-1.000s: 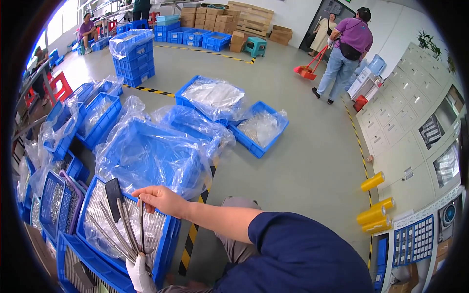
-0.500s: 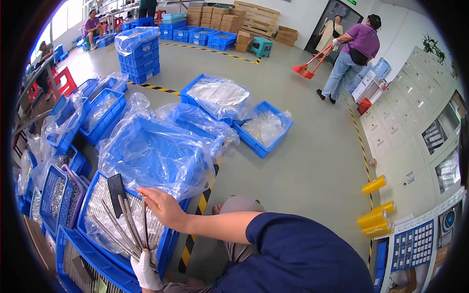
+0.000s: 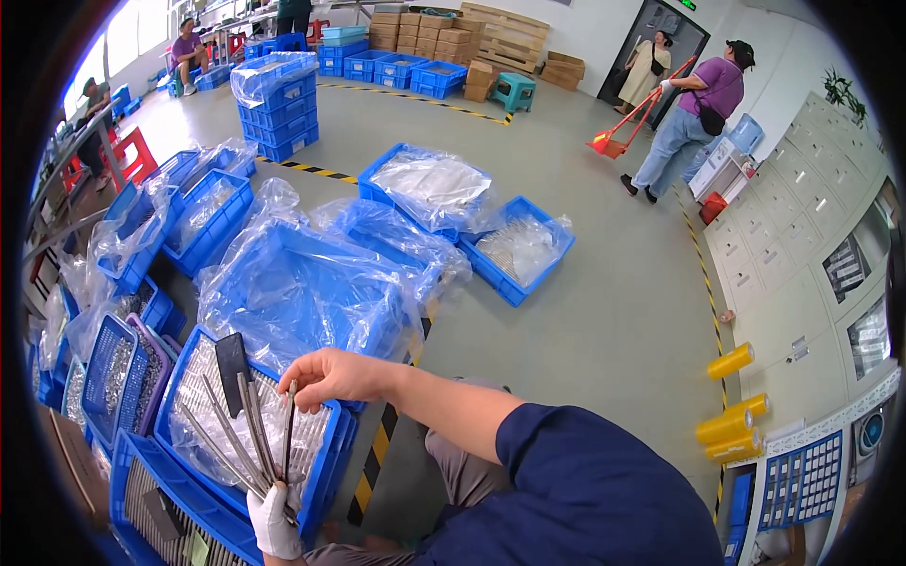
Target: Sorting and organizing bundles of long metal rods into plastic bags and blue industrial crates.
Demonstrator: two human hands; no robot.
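Note:
My left hand, in a white glove, grips a fan of several long thin metal strips at their lower ends; a flat black piece stands up among them. My bare right hand reaches across from the right and pinches the top of one dark strip in the fan. Both hands hover over a blue crate lined with clear plastic and filled with more metal strips.
Several blue crates with plastic liners crowd the floor ahead and to the left, the nearest one just beyond my hands. A purple-edged tray of small parts lies left. Two people with a red dustpan stand far right. Yellow rolls lie by grey lockers.
My right hand has stayed at the top of the fan, its fingers closing onto one strip. The person in purple at the back has stepped slightly to the right.

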